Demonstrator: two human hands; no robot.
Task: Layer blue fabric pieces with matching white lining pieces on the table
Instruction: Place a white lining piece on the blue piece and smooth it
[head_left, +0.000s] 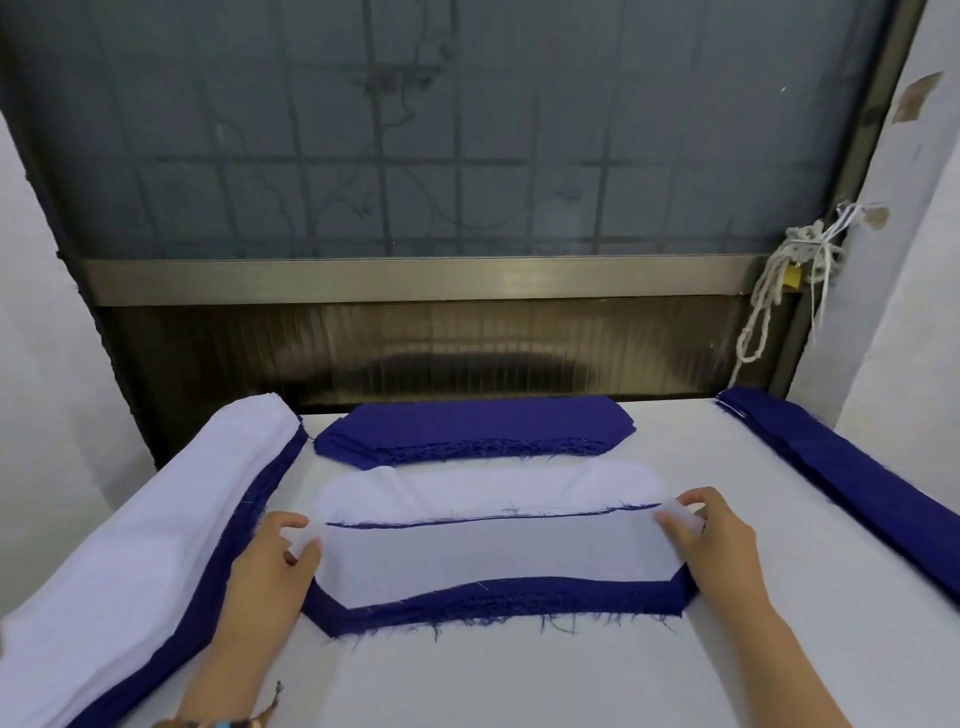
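I stand at a table covered in white cloth, pushed up against a frosted window in a dull metal frame, with pale walls to either side and a knotted white cord hanging at the frame's right post. A long stack of white over blue cloth runs down my left side of the table, and a long blue stack runs down my right. At the far middle sits a pile of blue fabric pieces, and just in front of it a pile of white lining pieces. Nearest me lies a blue stack with frayed edges, and one white lining piece is spread over it, leaving a blue margin showing along the near edge. My left hand pinches that lining's left end between thumb and fingers, and my right hand pinches its right end, the piece stretched between both grips. A braided bracelet is on my left wrist.
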